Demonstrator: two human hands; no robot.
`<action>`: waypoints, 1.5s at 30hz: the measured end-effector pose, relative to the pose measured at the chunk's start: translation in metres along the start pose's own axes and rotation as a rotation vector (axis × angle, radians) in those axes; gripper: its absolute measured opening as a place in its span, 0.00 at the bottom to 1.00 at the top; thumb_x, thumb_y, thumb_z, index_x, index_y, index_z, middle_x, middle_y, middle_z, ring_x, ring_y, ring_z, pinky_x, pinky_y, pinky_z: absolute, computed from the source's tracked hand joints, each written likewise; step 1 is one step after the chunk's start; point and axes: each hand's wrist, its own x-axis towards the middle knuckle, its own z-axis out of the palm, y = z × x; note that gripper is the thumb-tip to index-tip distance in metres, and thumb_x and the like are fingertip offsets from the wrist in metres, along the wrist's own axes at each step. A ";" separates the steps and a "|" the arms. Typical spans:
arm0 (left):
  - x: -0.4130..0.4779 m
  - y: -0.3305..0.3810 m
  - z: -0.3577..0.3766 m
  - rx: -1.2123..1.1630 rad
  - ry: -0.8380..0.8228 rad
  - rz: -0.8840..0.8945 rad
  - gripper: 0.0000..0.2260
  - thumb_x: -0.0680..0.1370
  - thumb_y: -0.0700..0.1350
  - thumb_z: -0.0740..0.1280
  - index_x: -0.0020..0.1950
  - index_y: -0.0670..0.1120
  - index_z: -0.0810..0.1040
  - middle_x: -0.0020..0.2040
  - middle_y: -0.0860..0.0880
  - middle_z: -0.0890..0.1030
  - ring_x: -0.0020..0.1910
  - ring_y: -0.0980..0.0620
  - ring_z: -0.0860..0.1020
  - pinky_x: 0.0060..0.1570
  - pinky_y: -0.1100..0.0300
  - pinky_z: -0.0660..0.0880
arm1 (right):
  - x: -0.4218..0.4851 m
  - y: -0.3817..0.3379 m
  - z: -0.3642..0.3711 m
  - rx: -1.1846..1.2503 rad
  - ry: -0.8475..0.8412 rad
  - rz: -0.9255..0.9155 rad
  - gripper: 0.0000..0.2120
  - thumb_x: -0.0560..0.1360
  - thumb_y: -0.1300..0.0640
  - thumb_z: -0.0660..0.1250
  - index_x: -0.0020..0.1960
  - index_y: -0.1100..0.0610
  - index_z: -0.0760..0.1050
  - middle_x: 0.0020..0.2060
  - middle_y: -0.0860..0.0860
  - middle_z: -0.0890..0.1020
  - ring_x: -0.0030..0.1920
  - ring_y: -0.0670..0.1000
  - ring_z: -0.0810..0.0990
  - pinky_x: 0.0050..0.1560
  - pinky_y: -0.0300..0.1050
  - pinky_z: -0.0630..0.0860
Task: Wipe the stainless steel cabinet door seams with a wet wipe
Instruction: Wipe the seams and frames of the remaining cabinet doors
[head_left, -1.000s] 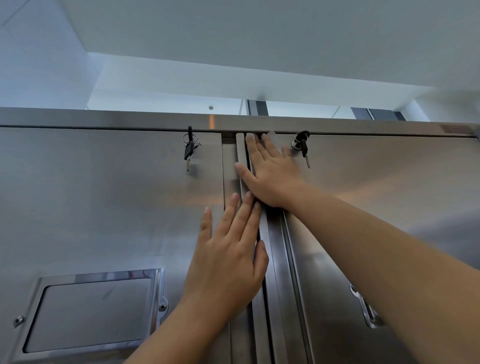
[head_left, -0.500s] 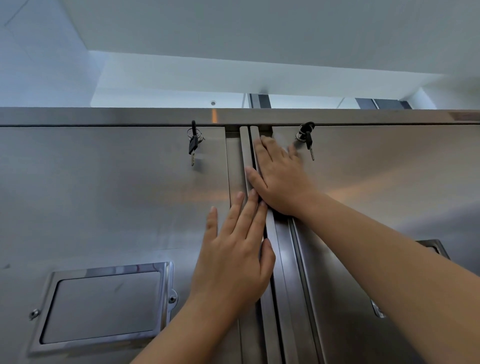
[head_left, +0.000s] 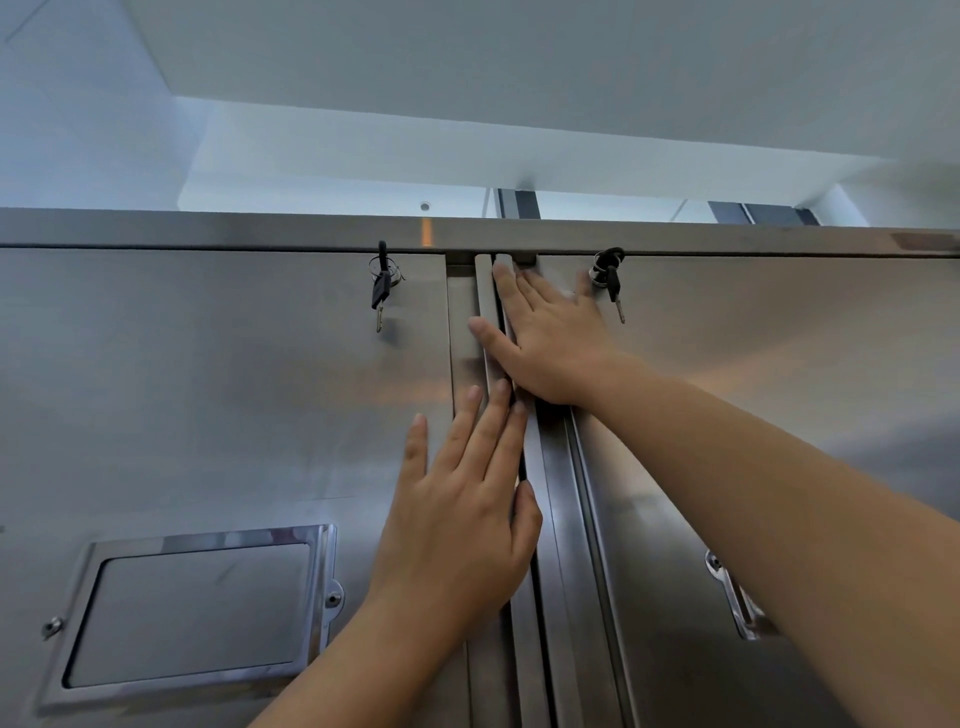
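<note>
Two stainless steel cabinet doors, the left door (head_left: 208, 389) and the right door (head_left: 753, 338), meet at a vertical seam (head_left: 550, 519) of narrow steel strips. My right hand (head_left: 545, 343) lies flat over the top of the seam. Its fingers are straight and its fingertips are just below the top rail (head_left: 208, 228). No wet wipe shows; anything under the palm is hidden. My left hand (head_left: 457, 525) presses flat on the left door's edge beside the seam, fingers straight, just below the right hand.
A key hangs in each door's lock, the left key (head_left: 381, 291) and the right key (head_left: 610, 280), close to the right hand. The left door has a chrome label frame (head_left: 197, 613). A chrome handle (head_left: 732, 597) shows on the right door, partly behind my forearm. Ceiling lies above.
My right hand slid a little down the seam and then back up toward the top rail. The left hand kept its place on the left door.
</note>
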 end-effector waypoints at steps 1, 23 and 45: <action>0.000 0.000 0.000 0.002 0.001 0.002 0.25 0.74 0.49 0.53 0.69 0.42 0.70 0.70 0.44 0.67 0.69 0.44 0.66 0.63 0.39 0.60 | 0.002 -0.002 0.000 0.015 -0.002 0.014 0.34 0.78 0.38 0.42 0.76 0.55 0.38 0.76 0.51 0.48 0.75 0.47 0.44 0.69 0.59 0.33; -0.030 0.004 -0.006 0.013 -0.037 0.028 0.26 0.75 0.50 0.52 0.71 0.40 0.66 0.71 0.44 0.65 0.70 0.44 0.63 0.63 0.36 0.56 | -0.046 -0.011 0.018 0.098 0.022 0.003 0.33 0.79 0.40 0.43 0.75 0.56 0.35 0.76 0.51 0.45 0.75 0.47 0.41 0.69 0.57 0.29; -0.082 0.015 -0.015 -0.008 -0.073 0.028 0.24 0.77 0.47 0.53 0.70 0.38 0.66 0.72 0.43 0.64 0.71 0.42 0.62 0.67 0.43 0.52 | -0.179 -0.045 0.031 0.088 -0.054 0.003 0.35 0.71 0.35 0.28 0.70 0.55 0.27 0.76 0.52 0.44 0.75 0.49 0.38 0.67 0.57 0.26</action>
